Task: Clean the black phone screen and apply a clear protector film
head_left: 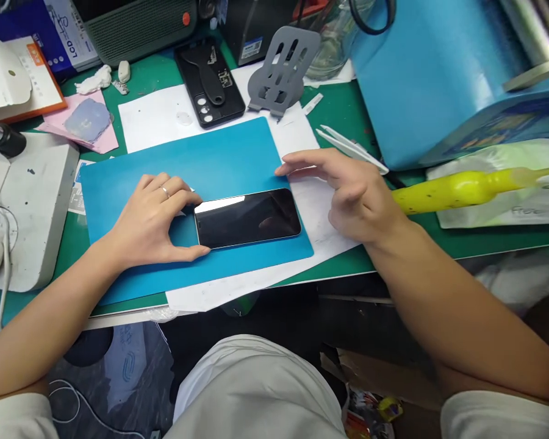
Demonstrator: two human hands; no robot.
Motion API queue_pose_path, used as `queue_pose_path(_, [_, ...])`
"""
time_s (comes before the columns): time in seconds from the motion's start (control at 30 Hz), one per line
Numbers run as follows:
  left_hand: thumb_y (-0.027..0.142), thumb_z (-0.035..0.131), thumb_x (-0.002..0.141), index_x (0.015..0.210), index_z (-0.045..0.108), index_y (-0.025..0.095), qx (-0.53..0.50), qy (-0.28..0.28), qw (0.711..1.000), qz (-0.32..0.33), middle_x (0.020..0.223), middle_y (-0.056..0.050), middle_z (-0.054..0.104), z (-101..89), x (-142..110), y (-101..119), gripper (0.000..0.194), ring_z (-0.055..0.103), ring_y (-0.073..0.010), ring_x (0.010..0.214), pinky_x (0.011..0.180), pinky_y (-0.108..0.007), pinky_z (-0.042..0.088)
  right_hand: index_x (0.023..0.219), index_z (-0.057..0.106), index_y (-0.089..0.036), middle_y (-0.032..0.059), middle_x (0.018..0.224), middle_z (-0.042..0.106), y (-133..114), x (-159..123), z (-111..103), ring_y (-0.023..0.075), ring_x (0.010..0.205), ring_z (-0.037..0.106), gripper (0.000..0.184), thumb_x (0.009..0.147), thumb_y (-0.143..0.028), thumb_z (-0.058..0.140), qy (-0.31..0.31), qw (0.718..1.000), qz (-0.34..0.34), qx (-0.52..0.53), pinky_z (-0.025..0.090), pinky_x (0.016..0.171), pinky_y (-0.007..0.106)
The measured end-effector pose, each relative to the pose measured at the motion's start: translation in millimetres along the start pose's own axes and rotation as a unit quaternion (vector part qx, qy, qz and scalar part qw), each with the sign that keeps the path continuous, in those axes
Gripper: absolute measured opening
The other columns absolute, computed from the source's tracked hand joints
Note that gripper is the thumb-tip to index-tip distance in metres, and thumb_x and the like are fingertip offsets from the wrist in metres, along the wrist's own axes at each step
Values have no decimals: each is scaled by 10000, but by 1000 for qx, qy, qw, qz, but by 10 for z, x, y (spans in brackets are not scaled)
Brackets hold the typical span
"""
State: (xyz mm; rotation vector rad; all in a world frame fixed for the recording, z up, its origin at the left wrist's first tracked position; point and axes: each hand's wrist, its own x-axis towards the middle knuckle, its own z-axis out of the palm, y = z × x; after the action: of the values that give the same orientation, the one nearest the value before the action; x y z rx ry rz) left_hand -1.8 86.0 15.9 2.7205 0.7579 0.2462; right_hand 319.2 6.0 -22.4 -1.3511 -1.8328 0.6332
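A smartphone (pixel 249 218) with a dark, glossy screen lies face up on a blue mat (pixel 174 161). Its left end is gripped by my left hand (pixel 153 225), thumb at the lower corner and index finger at the upper corner; a ring sits on one finger. Off the phone's right end, my right hand (pixel 354 195) hovers over white paper with its fingers apart and nothing in them. A white reflection runs along the screen's top edge.
Behind the mat are a black phone case (pixel 210 85) and a grey folding stand (pixel 281 70). White tweezers (pixel 352 146) lie near my right hand, beside a yellow-handled tool (pixel 457 189). A white device (pixel 32 207) stands left. The green table's front edge runs below the mat.
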Motion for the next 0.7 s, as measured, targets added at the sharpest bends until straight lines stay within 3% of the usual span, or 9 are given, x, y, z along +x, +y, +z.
queue_pose_path(0.43, [699,750,772,1178,652,259,10,11,999,29,1037,-88,720,-25,17,-36,607,613,-301,899,834,-468,422,1192,772,-209,123,1080,799,-66,31,-12,302,1023,715,939,898,-900,209,25,999,-17,14,585,903,475])
queue_pose_path(0.7, [696,707,834,1192,658,193,4,5,1000,29,1079,-107,707,-34,19,-31,619,605,-281,924,853,-431,396,1209,768,-273,106,1067,786,-15,32,23,302,1021,698,885,932,-853,160,21,999,-41,25,585,859,487])
